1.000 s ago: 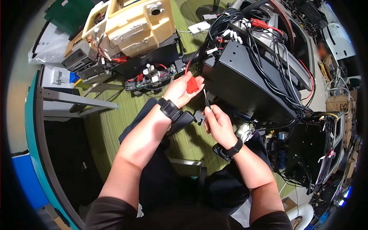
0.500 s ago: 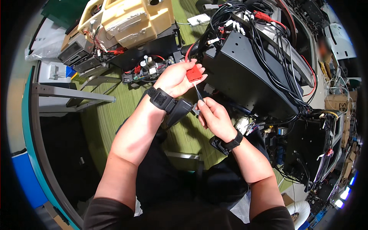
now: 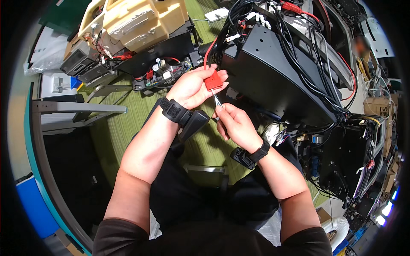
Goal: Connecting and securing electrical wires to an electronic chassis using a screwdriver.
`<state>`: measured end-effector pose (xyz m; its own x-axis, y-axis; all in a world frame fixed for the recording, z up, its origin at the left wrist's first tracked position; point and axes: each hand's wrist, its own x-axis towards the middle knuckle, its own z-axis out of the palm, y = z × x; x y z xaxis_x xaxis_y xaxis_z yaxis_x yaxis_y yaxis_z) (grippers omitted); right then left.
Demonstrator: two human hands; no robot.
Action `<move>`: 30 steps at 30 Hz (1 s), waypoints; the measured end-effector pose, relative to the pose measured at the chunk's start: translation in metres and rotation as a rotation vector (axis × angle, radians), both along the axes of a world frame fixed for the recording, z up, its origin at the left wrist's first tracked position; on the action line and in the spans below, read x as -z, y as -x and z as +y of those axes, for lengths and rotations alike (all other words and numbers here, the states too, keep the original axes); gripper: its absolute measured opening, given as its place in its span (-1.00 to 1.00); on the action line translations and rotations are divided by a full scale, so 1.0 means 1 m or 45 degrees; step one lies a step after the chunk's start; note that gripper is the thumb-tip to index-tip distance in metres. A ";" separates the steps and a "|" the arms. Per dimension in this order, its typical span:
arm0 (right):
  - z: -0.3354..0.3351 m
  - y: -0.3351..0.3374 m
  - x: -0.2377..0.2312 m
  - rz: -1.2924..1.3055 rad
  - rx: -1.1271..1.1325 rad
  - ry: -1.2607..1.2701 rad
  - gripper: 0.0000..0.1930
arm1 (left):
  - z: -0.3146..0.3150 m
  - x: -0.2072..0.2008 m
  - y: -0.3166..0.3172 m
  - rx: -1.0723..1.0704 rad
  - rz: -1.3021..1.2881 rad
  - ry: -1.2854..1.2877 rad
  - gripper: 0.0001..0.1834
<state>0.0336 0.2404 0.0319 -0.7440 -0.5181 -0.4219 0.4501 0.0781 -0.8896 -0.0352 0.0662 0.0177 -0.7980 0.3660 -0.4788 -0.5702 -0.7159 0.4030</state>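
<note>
And here's the green floor (image 3: 113, 132)!
Big cream housing (image 3: 132, 32) upper left, small white box (image 3: 216, 15) near top centre, and there, lower right, a ribbed white hose (image 3: 341, 230)!

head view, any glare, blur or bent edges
Head view: strong light pales the left hand, yet the red connector reads clearly; head view, far left: the teal edge curves with the fisheye; head view, lower right: bright patches glare; head view, centre: the metal tool's tip is too small to make out.
</note>
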 end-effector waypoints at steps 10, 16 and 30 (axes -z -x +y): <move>0.001 0.005 0.010 -0.163 -0.008 0.113 -0.71 | 0.001 0.002 0.002 -0.016 0.056 0.154 -0.78; 0.004 0.010 0.007 -0.319 0.067 0.181 -0.54 | 0.004 0.005 0.005 -0.061 0.057 0.132 -0.81; 0.005 0.012 0.005 -0.396 0.060 0.183 -0.56 | 0.006 0.005 0.008 -0.097 0.007 0.140 -0.75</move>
